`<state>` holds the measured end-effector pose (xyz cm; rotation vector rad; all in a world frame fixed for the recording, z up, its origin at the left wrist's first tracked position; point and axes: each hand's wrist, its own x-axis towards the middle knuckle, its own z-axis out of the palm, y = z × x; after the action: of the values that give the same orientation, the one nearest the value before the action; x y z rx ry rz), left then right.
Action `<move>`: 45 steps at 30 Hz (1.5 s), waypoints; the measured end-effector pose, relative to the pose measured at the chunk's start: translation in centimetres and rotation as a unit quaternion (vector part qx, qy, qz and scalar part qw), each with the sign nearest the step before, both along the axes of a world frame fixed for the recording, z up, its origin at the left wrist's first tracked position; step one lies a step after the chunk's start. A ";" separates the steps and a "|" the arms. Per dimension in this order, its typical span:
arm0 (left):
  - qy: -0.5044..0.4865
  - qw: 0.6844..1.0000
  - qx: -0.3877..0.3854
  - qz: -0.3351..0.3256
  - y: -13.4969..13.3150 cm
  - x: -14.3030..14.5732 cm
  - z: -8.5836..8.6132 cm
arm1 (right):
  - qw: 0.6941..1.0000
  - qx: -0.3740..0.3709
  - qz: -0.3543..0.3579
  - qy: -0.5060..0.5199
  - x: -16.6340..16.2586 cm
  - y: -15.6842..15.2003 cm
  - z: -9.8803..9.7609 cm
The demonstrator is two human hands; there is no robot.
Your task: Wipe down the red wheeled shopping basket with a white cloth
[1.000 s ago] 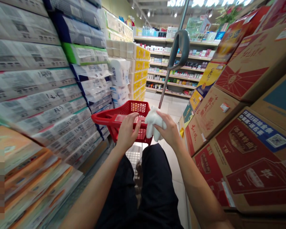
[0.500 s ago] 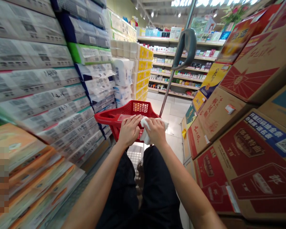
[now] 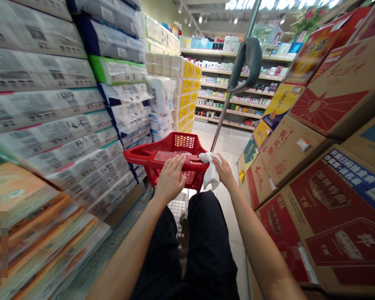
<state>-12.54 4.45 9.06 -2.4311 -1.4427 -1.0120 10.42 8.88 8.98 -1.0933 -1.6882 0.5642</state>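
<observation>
A red plastic shopping basket point(image 3: 150, 156) on wheels stands in the aisle in front of my legs, its grey pull handle point(image 3: 246, 62) rising up to the right. My left hand point(image 3: 170, 179) grips the basket's near rim, fingers curled over it. My right hand point(image 3: 224, 171) is closed on a white cloth point(image 3: 210, 171) and presses it against the right corner of the rim.
Stacked packs of tissue paper point(image 3: 50, 108) wall the left side. Cardboard boxes point(image 3: 325, 146) in red and brown are piled on the right. The tiled aisle floor point(image 3: 228, 146) runs ahead to stocked shelves point(image 3: 231, 91) at the back.
My right hand carried the cloth from above the basket to the rim middle, then slid it along to the right corner. My left hand stayed on the near rim.
</observation>
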 end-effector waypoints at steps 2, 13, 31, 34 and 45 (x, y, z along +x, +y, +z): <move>-0.003 1.000 0.000 -0.002 0.0 0.0 -0.1 | 0.994 0.073 -0.075 -0.017 -1.6 -1.3 -0.7; -0.013 1.000 0.002 -0.019 0.4 -0.3 -0.2 | 0.940 0.127 -0.168 -0.268 -9.6 -4.3 0.2; -0.017 1.000 0.002 -0.015 0.2 -0.3 -0.3 | 0.991 0.101 -0.080 0.030 -2.6 -0.9 -1.1; -0.024 0.999 -0.006 -0.022 0.3 -0.4 -0.2 | 0.965 0.186 -0.155 -0.102 -5.8 -3.4 -1.5; -0.033 0.998 -0.025 -0.052 0.4 -0.8 0.0 | 0.940 0.244 -0.126 -0.202 -5.7 -2.8 -2.5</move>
<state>-13.39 4.88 9.03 -2.5550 -1.3888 -1.1000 4.72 6.09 6.52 -1.0738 -1.8564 -0.2580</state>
